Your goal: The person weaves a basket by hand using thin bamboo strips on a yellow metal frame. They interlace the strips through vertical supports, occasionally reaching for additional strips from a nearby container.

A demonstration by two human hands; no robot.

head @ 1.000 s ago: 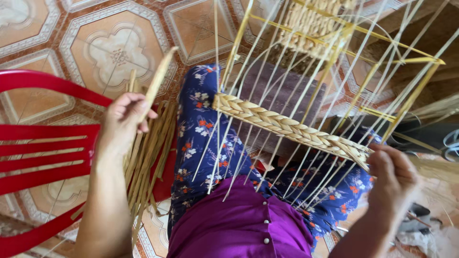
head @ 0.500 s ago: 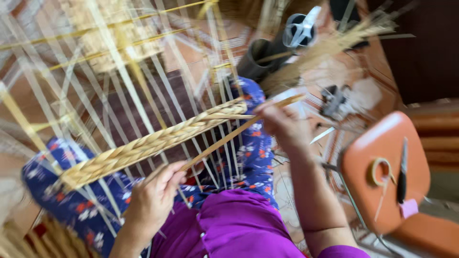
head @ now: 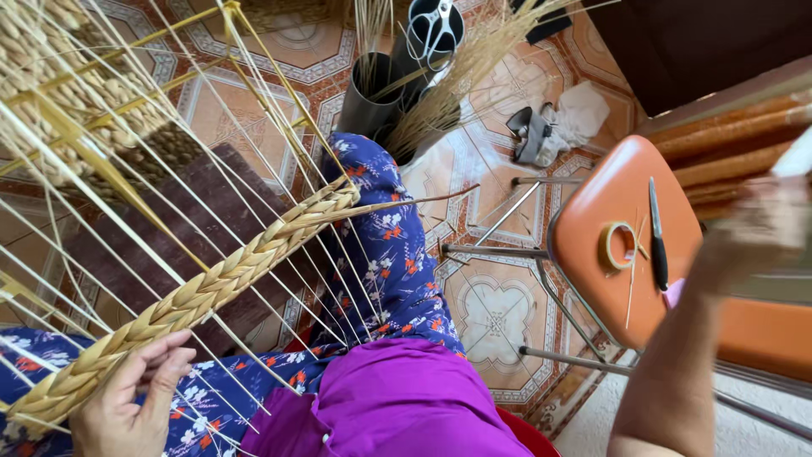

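Right hand leaves the braid

Reaching off toward the reeds (head: 727, 144), the blurred right hand (head: 757, 224) has an unreadable grip. Left hand (head: 127, 402) pinches the braid (head: 211, 292), which runs up-right, far nearer the left.

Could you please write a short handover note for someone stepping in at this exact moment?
Left hand: rests against the lower end of the braided band, fingers curled under it.
Right hand: raised and blurred at a bundle of rushes beside the orange stool; grip cannot be told.
Things: the band runs diagonally across thin upright stakes over the lap. Tape roll and a dark tool lie on the stool; scissors sit in a tube on the floor.
Done: one braided row woven.
Left: the stakes above the band stand bare.
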